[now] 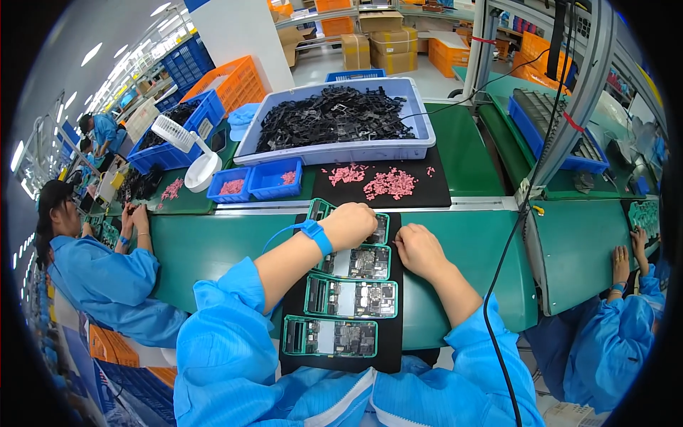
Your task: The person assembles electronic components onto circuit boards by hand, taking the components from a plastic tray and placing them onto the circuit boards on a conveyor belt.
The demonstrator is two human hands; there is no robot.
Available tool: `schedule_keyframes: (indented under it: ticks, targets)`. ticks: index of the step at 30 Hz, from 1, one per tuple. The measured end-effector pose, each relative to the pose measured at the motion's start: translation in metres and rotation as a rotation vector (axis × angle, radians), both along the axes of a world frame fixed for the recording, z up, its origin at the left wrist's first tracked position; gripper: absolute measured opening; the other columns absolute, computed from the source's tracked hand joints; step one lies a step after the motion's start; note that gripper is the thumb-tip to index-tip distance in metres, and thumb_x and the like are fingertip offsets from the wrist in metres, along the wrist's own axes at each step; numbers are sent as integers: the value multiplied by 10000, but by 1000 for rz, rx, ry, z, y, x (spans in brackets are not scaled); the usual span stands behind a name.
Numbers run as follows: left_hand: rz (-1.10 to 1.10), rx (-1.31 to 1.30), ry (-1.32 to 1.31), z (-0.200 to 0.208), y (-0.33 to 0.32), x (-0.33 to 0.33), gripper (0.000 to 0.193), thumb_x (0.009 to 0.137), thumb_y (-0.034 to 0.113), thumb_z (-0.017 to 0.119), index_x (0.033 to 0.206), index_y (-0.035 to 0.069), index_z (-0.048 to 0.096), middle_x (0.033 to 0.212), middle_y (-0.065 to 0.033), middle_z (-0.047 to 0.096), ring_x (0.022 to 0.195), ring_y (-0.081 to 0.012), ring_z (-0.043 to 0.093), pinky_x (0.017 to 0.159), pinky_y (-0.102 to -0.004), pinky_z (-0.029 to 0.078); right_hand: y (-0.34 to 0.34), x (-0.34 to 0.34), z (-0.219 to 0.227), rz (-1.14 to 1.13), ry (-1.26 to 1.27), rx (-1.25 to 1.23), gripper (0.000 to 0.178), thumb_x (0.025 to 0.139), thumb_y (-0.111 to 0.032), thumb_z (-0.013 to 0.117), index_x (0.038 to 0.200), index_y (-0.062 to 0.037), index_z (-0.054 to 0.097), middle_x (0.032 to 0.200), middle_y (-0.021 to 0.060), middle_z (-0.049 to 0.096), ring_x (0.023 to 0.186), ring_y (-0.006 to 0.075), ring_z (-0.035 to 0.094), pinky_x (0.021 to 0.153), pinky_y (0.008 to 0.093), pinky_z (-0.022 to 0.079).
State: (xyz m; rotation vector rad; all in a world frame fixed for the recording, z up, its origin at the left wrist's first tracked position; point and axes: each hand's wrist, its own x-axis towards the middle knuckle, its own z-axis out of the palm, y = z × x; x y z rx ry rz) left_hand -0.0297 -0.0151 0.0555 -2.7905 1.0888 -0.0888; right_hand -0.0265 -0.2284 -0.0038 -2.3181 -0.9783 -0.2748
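- Green-framed circuit boards lie in a row on a black mat right in front of the person.
- The left hand rests on the top board, fingers curled down on it.
- The right hand sits at the mat's right edge, just beside the second board; its fingers are bent, and I cannot tell if they grip anything.
- Pink bits lie on a black pad behind.

Electronics assy factory: green conveyor line, parts bin, circuit boards, workers in blue smocks.
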Motion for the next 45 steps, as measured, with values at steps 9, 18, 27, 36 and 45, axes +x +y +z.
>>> schedule_keyframes:
  ticks: [9, 18, 27, 36, 45]
  targets:
    - [-12, -287, 32, -3, 21, -19, 147, 797, 125, 637, 909, 95, 727, 808, -74, 620, 832, -263, 619, 738, -376, 499, -1, 6, -2, 14, 40, 19, 60, 786, -96, 634, 786, -41, 610, 796, 145, 610, 809, 336, 599, 727, 430, 489]
    - [61, -341, 50, -14, 24, -26, 150, 837, 179, 620, 900, 95, 727, 854, -77, 628, 867, -278, 620, 767, -385, 494, -6, 1, 12, -20, 91, 148, 74, 776, -96, 645, 766, -38, 600, 770, 123, 613, 783, 323, 606, 693, 423, 488]
    - [64, -380, 121, -20, 28, -24, 200, 856, 183, 600, 997, 101, 716, 954, -85, 628, 952, -272, 609, 809, -362, 495, 10, -34, 27, 145, 137, 132, 57, 751, -92, 651, 762, -58, 607, 730, 91, 590, 728, 273, 595, 651, 379, 483]
    - [153, -246, 1, -11, 19, -33, 183, 866, 217, 595, 959, 140, 734, 908, -82, 624, 878, -282, 618, 756, -384, 489, 23, -40, 26, 267, 38, -36, 67, 748, -122, 630, 739, -57, 616, 769, 104, 618, 800, 294, 610, 713, 407, 503]
    - [114, -650, -172, 52, 23, -100, 270, 739, 33, 661, 1006, 57, 685, 926, -118, 645, 862, -315, 606, 762, -400, 489, 32, -40, 39, 266, -136, -169, 101, 723, -103, 608, 659, -25, 600, 719, 141, 614, 730, 321, 625, 682, 426, 518]
